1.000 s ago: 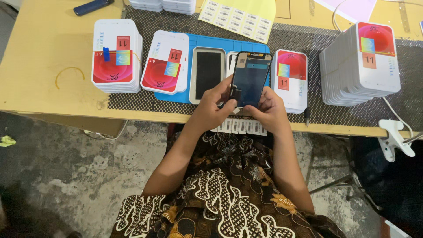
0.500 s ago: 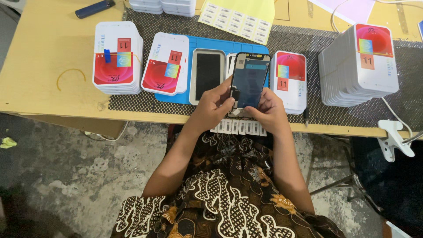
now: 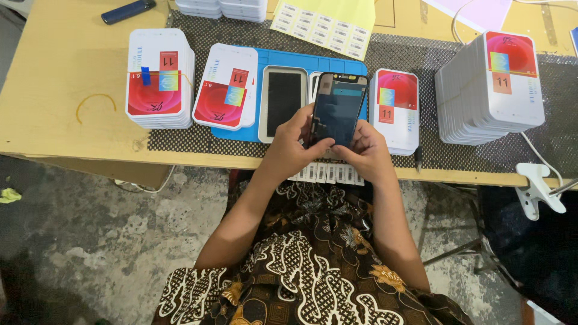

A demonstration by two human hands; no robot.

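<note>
Over the near edge of the pale wooden desk (image 3: 66,129), my left hand (image 3: 288,150) and right hand (image 3: 367,153) grip a dark rectangular phone screen panel (image 3: 336,109), fingers closed on its lower edge, tilted up for viewing, above the blue mat (image 3: 283,59).

Both forearms run up from the lap and converge, bare to the elbows. The left hand (image 3: 288,150) curls from the left, its thumb pressed forward and its fingers wrapped behind the panel (image 3: 335,109) it holds; the grip sits at the panel's lower left edge. The right hand (image 3: 368,150) mirrors it from the right, thumb lying across the lower face, fingers closed behind the lower right edge. The thumbs nearly meet below the grip's centre. Both wrists are bent slightly inward, knuckles raised, hands close together.
</note>
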